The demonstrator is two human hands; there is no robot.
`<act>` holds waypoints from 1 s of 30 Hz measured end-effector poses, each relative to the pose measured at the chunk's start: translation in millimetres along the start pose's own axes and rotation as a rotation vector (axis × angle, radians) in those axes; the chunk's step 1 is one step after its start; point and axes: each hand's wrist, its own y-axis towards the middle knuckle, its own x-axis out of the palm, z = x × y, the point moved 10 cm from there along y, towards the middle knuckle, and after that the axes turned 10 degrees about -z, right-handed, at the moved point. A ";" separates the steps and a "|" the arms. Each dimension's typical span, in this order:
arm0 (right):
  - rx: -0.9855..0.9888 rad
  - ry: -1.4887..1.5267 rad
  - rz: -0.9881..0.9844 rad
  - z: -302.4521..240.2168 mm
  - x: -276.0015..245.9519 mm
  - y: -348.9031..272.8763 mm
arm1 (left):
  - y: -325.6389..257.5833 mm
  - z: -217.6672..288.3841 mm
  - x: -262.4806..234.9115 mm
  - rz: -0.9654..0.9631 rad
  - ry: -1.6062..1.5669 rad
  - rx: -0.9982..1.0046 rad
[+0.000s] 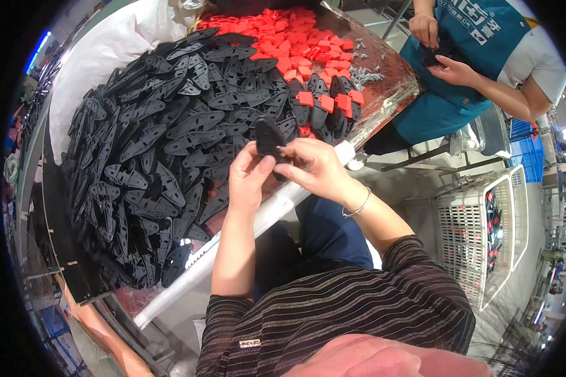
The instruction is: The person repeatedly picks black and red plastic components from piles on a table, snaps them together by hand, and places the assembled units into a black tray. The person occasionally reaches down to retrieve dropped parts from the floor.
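Note:
Over the front edge of the worktable I hold a flat, dark plastic part (pixel 268 133), long and rounded at its upper end, tilted upright. My left hand (pixel 247 174) grips its lower left side between thumb and fingers. My right hand (pixel 316 164) pinches it at the lower right; whether a smaller piece sits under those fingertips I cannot make out. Just beyond my hands is a big heap of similar black plastic parts (pixel 188 129). Several black parts with red plastic pieces (pixel 325 103) attached lie in a row behind my right hand.
Loose red plastic pieces (pixel 283 41) are heaped at the back, beside small metal pieces (pixel 365 76). A white sack (pixel 107 69) borders the heap. A pale rail (pixel 195 257) edges the table. Across the corner, a co-worker (pixel 478 56) handles a dark part. White crates (pixel 462 235) stand at right.

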 end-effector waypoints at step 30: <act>0.548 -0.653 0.520 279.3 -289.2 41.0 | 10.7 -18.9 -8.3 0.114 -0.168 -0.194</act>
